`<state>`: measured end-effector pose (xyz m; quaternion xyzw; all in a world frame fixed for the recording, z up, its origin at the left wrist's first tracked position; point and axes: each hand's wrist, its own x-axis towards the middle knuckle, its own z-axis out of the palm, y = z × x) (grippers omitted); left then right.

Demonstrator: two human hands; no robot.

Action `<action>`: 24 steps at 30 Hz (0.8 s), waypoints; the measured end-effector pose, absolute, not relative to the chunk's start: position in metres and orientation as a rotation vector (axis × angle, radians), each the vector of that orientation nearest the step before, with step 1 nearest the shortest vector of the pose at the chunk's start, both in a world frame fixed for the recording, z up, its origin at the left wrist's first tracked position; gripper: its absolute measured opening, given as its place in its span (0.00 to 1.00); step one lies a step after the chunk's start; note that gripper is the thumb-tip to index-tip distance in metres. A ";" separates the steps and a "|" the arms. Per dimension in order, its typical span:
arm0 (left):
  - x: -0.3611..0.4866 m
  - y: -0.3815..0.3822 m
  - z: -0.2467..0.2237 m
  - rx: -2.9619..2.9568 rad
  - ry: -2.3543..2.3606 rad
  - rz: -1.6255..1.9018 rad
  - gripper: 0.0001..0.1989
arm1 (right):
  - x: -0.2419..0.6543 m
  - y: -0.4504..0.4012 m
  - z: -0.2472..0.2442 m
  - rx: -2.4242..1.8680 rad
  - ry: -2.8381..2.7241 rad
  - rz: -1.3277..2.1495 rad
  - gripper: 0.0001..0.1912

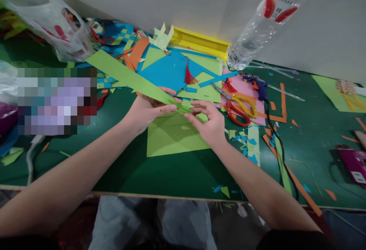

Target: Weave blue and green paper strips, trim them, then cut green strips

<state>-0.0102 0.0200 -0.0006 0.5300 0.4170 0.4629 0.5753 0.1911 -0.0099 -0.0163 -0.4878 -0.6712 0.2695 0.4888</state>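
Note:
A long light-green paper strip (128, 76) slants up to the left from between my hands, above the table. My left hand (150, 110) grips it from below, thumb on top and fingers behind. At its lower right end, my right hand (208, 122) pinches the paper between thumb and fingers; that end looks folded or gathered, though the exact fold is blurred. Beneath both hands lies a larger light-green sheet (171, 139). Just right of my right hand rest scissors (240, 108) with one red and one yellow handle loop.
Blue and green sheets with a red tassel (188, 72) lie behind. A yellow tray (200, 44), a plastic bottle (251, 32) and a glue gun (256, 84) with a black cord stand around. A plastic bag (54, 25) is at left; paper scraps litter the green table (122, 173).

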 end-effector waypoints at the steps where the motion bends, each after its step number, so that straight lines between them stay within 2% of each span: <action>1: -0.010 0.020 0.000 1.242 0.977 1.086 0.17 | 0.191 -0.010 -0.016 -1.189 -1.657 0.655 0.16; 9: -0.010 0.020 -0.001 1.279 0.988 1.101 0.13 | 0.189 -0.009 -0.017 -1.150 -1.709 0.622 0.07; 24: -0.011 0.023 -0.006 1.248 1.025 1.118 0.14 | 0.189 -0.008 -0.017 -1.085 -1.734 0.630 0.07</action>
